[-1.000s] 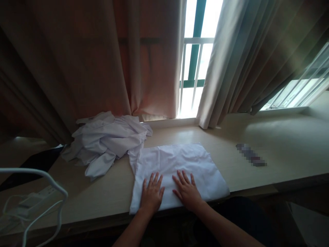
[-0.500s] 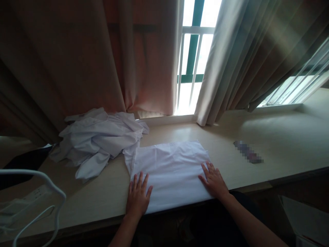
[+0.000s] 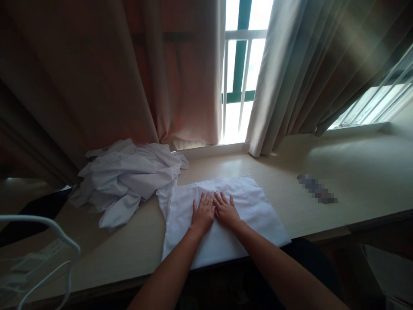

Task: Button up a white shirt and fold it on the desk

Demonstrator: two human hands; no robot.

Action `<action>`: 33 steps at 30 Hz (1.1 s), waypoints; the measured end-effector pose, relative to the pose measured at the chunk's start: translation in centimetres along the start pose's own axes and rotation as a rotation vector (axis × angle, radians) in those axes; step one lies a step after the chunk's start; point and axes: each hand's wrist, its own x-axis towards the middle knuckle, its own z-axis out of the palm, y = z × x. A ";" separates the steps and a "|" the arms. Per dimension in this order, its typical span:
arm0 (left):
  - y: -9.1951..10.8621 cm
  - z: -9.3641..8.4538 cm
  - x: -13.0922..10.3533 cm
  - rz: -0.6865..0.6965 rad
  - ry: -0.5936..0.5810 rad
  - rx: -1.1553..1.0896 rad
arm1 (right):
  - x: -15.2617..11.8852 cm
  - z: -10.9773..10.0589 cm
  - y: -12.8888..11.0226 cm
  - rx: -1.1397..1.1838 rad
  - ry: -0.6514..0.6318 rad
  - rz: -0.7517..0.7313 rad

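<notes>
L hand [image 3: 204, 214] and R hand [image 3: 226, 212] open, palms down, gripping nothing, pressed side by side on folded white cloth [image 3: 254, 211], hiding its mid area; cloth on desk [image 3: 358, 172] at front edge; L of hands: crumpled white fabric [image 3: 129, 176] just beside cloth, then dark flat item [image 3: 35, 213], white cable [image 3: 71, 242], pwr strip [image 3: 51, 252]; R: small item [image 3: 318, 189], pixelated, ID unclear; beyond: curtains [image 3: 190, 90], barred window [image 3: 237, 116]

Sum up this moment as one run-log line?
left hand: flat on folded white cloth | right hand: flat on it, beside left | crumpled white cloth: left of folded one | power strip: far left
</notes>
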 end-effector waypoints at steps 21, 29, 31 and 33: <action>-12.9 1.9 -0.1 -0.356 0.073 0.105 | -1.3 0.3 13.9 -0.131 -0.006 0.353; -8.2 0.2 3.2 -0.166 0.128 0.058 | 2.3 -1.2 8.7 -0.051 0.012 0.190; -6.3 0.3 5.1 -0.122 0.036 -0.036 | 4.6 -1.1 5.7 0.006 -0.027 0.076; -5.1 0.9 6.5 -0.142 -0.048 -0.070 | 6.7 -0.5 3.1 0.024 -0.049 0.032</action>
